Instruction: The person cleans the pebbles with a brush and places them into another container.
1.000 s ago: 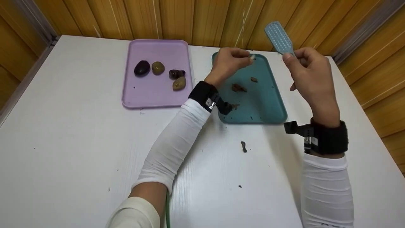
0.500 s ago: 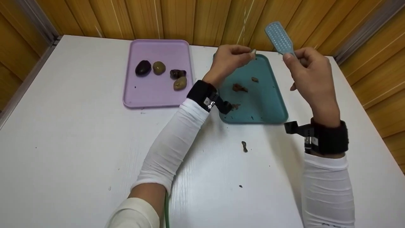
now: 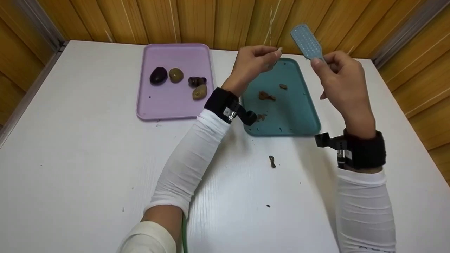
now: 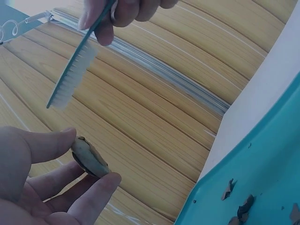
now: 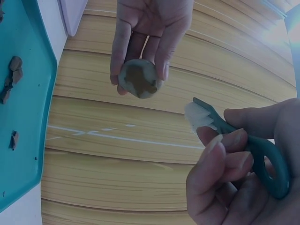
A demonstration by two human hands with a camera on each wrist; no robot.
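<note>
My left hand (image 3: 253,63) is raised over the far edge of the teal tray (image 3: 302,116) and pinches a small flat stone (image 4: 89,157) with a brown patch (image 5: 139,78) between thumb and fingers. My right hand (image 3: 337,75) grips the handle of a light-blue brush (image 3: 306,42), head up, bristles (image 4: 70,79) turned towards the stone. Stone and brush are close but apart. Brown crumbs (image 3: 266,95) lie on the teal tray.
A purple tray (image 3: 165,102) at the back left holds several dark and olive stones (image 3: 175,75). A brown scrap (image 3: 272,161) and specks lie on the white table (image 3: 88,158) in front of the teal tray. A wooden wall (image 3: 218,17) stands behind.
My left hand has lifted the stone slightly up. My right hand has brought the brush a little to the left, nearer the stone.
</note>
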